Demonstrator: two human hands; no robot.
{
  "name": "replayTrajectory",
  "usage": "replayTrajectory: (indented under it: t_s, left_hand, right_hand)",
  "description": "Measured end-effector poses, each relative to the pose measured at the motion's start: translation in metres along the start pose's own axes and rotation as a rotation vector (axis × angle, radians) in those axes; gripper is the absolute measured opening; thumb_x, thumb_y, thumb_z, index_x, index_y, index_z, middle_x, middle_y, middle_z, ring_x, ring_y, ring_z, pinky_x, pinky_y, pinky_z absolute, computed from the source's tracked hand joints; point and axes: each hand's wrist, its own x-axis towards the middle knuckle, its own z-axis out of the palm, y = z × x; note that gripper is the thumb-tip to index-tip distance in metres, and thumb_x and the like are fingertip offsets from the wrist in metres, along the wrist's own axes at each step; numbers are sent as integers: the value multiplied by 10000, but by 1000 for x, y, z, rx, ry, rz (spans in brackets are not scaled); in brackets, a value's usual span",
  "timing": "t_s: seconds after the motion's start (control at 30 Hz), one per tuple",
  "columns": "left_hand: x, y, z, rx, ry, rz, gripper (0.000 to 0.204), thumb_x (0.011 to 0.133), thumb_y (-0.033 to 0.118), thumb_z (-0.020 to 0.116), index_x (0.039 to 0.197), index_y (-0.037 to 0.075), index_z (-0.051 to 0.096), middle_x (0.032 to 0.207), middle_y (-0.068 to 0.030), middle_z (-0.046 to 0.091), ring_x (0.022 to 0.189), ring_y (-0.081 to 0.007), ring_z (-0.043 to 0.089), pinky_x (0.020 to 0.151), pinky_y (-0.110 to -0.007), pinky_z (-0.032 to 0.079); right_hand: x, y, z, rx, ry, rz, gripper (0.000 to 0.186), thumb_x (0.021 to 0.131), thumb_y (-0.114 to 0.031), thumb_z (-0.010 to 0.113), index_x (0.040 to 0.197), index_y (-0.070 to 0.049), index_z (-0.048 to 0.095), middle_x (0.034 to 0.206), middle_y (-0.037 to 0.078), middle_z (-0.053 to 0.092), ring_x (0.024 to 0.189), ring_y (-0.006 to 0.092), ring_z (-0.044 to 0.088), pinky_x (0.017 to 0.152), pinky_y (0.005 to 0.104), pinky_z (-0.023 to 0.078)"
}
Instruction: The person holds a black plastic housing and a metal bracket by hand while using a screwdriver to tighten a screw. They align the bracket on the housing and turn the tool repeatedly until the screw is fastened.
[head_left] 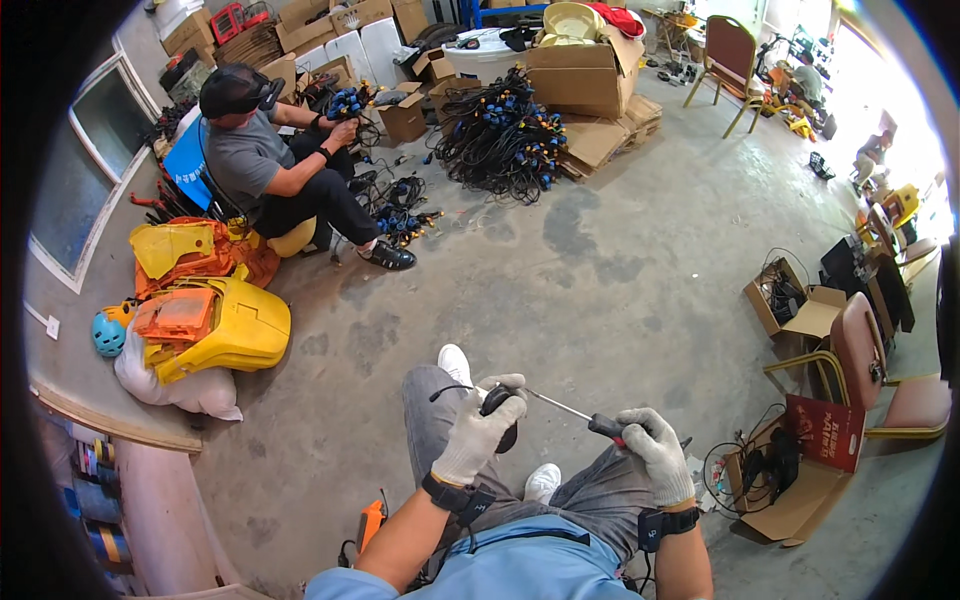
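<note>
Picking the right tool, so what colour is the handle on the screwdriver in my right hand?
Black with red, on the metal-shafted screwdriver, clearest in the head view.

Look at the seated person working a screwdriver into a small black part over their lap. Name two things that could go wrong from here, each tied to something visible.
1. The screwdriver in the right hand points at the left hand gripping the black part; a slip might jab the glove.
2. The part is held in the air above the knees with no support, so it could twist or drop onto the concrete floor.
</note>
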Motion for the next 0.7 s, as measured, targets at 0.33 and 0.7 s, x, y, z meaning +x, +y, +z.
replayTrajectory:
  t_s: [0.33, 0.7]
  left_hand:
    - [4, 0, -8, -292, -59, -101, 314, 953, 17, 712, 1255, 8, 628, 1092, -90, 707, 932, -187, 703, 867, -318, 582]
    - [3, -4, -8, -247, -38, -109, 271, 943, 18, 724, 1208, 26, 668, 995, -71, 711, 871, -202, 729, 789, -350, 608]
  right_hand:
    - [1, 0, 0, -27, -22, 75, 269, 985, -142, 699, 1188, 33, 676, 1005, 54, 667, 877, 120, 642, 810, 272, 535]
    - [1, 12, -8, -4, -53, 91, 262, 981, -145, 702, 1184, 20, 683, 975, 30, 659, 849, 95, 622, 773, 257, 517]
